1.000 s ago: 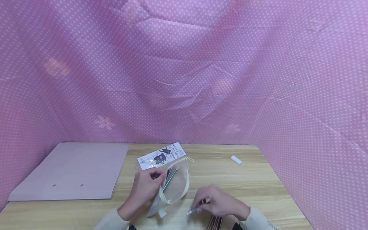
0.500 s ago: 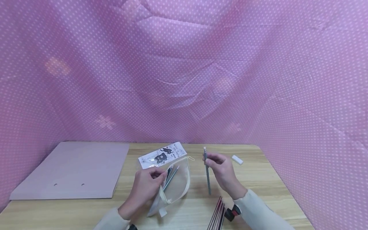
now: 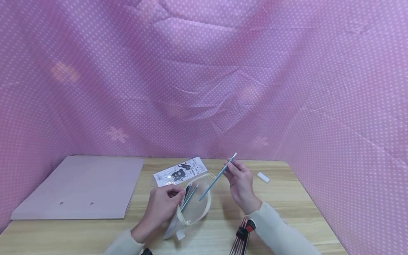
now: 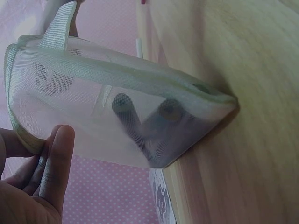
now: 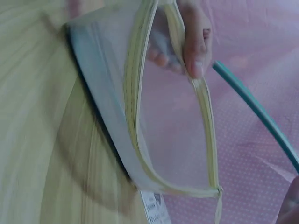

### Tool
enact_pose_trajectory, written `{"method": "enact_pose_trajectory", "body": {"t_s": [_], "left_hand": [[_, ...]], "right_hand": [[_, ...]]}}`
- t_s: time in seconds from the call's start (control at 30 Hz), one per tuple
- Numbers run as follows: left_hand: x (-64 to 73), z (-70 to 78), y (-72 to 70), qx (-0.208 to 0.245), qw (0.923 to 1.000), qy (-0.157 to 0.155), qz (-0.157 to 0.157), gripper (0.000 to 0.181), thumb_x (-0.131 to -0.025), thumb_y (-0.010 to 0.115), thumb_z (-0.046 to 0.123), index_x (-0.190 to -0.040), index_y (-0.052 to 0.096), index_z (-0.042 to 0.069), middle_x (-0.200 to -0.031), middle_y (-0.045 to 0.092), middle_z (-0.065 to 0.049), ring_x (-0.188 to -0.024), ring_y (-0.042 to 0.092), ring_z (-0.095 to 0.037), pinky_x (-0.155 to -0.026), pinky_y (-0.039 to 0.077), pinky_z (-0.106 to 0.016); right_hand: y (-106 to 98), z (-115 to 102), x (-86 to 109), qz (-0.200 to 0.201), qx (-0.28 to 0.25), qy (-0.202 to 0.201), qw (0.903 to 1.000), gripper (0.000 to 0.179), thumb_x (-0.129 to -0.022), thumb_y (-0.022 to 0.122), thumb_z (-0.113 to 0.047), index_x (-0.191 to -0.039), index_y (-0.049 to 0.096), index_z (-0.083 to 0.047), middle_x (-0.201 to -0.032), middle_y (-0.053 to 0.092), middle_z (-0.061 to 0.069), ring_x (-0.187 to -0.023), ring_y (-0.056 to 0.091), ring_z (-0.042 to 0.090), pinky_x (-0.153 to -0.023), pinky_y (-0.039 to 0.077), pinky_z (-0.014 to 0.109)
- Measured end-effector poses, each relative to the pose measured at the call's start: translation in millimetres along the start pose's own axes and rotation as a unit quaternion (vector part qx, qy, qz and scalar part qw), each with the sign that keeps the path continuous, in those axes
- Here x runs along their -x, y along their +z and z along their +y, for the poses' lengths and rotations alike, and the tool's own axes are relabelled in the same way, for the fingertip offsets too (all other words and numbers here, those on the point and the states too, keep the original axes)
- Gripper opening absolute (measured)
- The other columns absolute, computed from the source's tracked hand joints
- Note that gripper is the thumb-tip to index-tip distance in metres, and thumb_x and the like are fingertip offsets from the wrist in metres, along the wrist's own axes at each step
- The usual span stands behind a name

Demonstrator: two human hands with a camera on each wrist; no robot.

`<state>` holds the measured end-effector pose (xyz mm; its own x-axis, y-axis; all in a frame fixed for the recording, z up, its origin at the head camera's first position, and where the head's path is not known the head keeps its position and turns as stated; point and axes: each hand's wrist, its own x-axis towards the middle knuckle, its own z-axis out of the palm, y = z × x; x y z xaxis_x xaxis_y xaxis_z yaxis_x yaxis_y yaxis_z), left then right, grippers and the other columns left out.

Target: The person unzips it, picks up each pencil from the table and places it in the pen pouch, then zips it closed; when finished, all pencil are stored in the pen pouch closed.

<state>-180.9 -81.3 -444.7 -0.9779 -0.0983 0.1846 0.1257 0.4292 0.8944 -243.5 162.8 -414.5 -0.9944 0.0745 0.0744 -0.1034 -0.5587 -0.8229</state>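
I see a folder point(image 3: 83, 187) lower left, a zip pouch point(image 3: 199, 208) holding pencils point(image 3: 190, 197) lower centre, the ruler-set packet point(image 3: 180, 172) behind it, an eraser point(image 3: 263, 177) lower right.

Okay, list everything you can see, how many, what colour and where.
Table: one, light wood, across the bottom
Curtain: one, dotted pink, behind and beside table
Folder or board: one, lilac, table's left
Mesh pouch: one, pale cream, table centre, open
Pouch pencils: at least two, teal and dark, inside
Ruler set packet: one, white and black, beyond pouch
Eraser-like block: one, white, table's right
Thin sticks: several, dark red, table's near edge
Held pencil: one, teal, by pouch's mouth
Sleeves: two, off-white, forearms
Wrist devices: two, black, wrists
Left hand: one, bare, pinching pouch's rim
Right hand: one, bare, pinching held pencil
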Motion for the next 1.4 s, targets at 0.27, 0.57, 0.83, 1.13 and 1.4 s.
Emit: {"method": "enact_pose_trajectory", "body": {"t_s": [0.27,0.57,0.83,1.13,1.4], "left_hand": [[0.1,-0.6,0.0,-0.005,1.0,-0.001,0.001,0.003,-0.085,0.079,0.015,-0.088,0.079,0.016,-0.073,0.072,0.004,-0.063,0.063,-0.008,-0.059,0.053,-0.019],[-0.6,-0.1,-0.9,-0.007,1.0,-0.005,0.001,0.004,-0.086,0.078,0.015,-0.089,0.078,0.018,-0.073,0.072,0.004,-0.063,0.062,-0.008,-0.059,0.052,-0.019],[-0.1,-0.7,-0.2,-0.004,1.0,0.0,0.0,0.006,-0.086,0.079,0.016,-0.091,0.079,0.013,-0.075,0.073,0.004,-0.064,0.064,-0.008,-0.059,0.054,-0.019],[0.1,-0.2,1.5,-0.002,1.0,0.006,0.001,0.004,-0.085,0.079,0.015,-0.089,0.079,0.014,-0.075,0.074,0.003,-0.065,0.065,-0.007,-0.059,0.054,-0.019],[1.4,0.4,1.9,0.007,0.9999,0.009,-0.005,0.005,-0.085,0.079,0.014,-0.09,0.078,0.013,-0.075,0.074,0.003,-0.066,0.066,-0.008,-0.06,0.056,-0.019]], "right_hand": [[5.2,17.3,-2.5,0.059,0.02,0.011,0.998,0.018,-0.093,0.063,0.005,-0.091,0.071,-0.011,-0.089,0.075,-0.001,-0.08,0.074,0.01,-0.084,0.062,0.026],[9.7,46.1,8.0,0.06,0.067,0.055,0.9944,0.011,-0.092,0.061,0.008,-0.102,0.064,0.003,-0.083,0.075,0.002,-0.078,0.075,0.012,-0.078,0.063,0.026],[12.2,60.1,19.1,0.027,0.147,0.096,0.9841,0.037,-0.093,0.062,0.006,-0.126,0.053,0.02,-0.086,0.074,0.004,-0.075,0.073,0.008,-0.077,0.062,0.023],[15.0,67.8,34.3,-0.014,0.199,0.132,0.971,0.035,-0.092,0.066,0.002,-0.12,0.057,0.021,-0.083,0.077,0.007,-0.074,0.075,0.01,-0.076,0.063,0.026],[15.7,69.1,35.1,-0.037,0.25,0.139,0.9575,0.028,-0.094,0.066,-0.003,-0.115,0.063,0.016,-0.083,0.077,0.015,-0.069,0.075,0.013,-0.069,0.063,0.027]]}}
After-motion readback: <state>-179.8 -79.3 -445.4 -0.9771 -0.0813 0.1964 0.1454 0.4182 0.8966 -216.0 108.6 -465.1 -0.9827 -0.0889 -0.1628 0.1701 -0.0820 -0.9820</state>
